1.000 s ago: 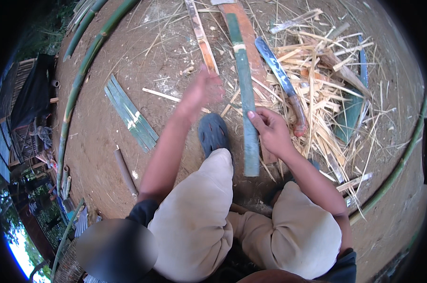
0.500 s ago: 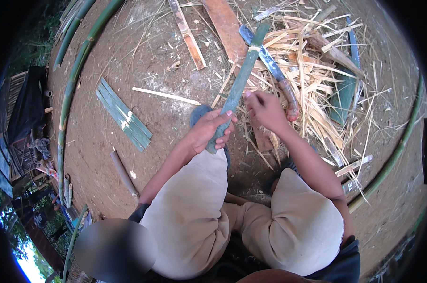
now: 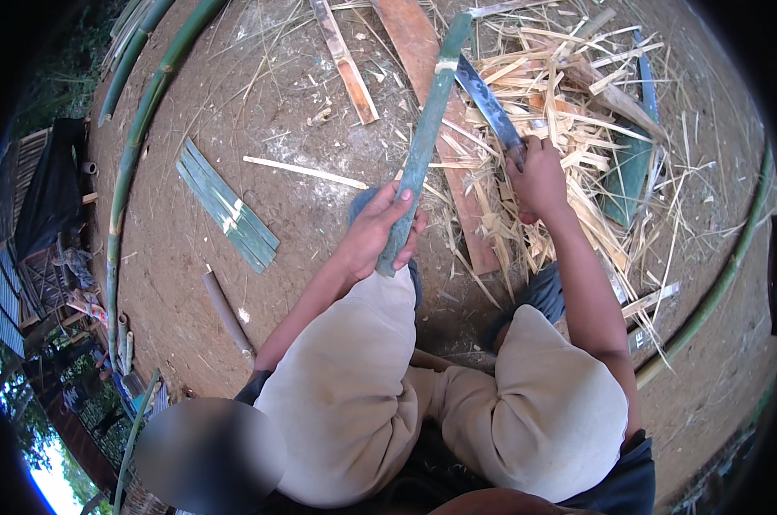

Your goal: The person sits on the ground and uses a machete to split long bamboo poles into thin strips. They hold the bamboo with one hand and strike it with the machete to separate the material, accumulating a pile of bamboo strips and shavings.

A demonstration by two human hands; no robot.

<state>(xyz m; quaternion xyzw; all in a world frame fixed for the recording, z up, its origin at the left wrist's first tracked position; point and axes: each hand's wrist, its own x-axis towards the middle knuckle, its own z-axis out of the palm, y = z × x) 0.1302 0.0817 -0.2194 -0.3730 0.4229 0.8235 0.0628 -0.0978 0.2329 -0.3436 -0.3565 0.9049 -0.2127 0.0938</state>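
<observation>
In my left hand [image 3: 383, 227] is a green bamboo strip [image 3: 429, 129], gripped near its lower end above my left knee. The strip slants up and away, with a pale node band near its far end. My right hand [image 3: 539, 178] is closed round the handle of a machete [image 3: 491, 105], over the right side of the shavings. Its dark blade points up and to the left, its tip close beside the strip. Most of the handle is hidden by my fingers. Under the strip and blade lies a reddish-brown wooden plank [image 3: 417, 50].
A heap of pale bamboo shavings [image 3: 569, 202] spreads to the right, a green bamboo piece [image 3: 626, 176] beside it. Several split green strips [image 3: 225, 206] lie at left, near a short stick [image 3: 225, 313]. Long bamboo poles [image 3: 129, 172] curve along the left side. A split piece [image 3: 344, 60] lies at the top.
My right hand has moved right and up and taken hold of the machete, which lay on the shavings. The bamboo strip in my left hand has tilted slightly left.
</observation>
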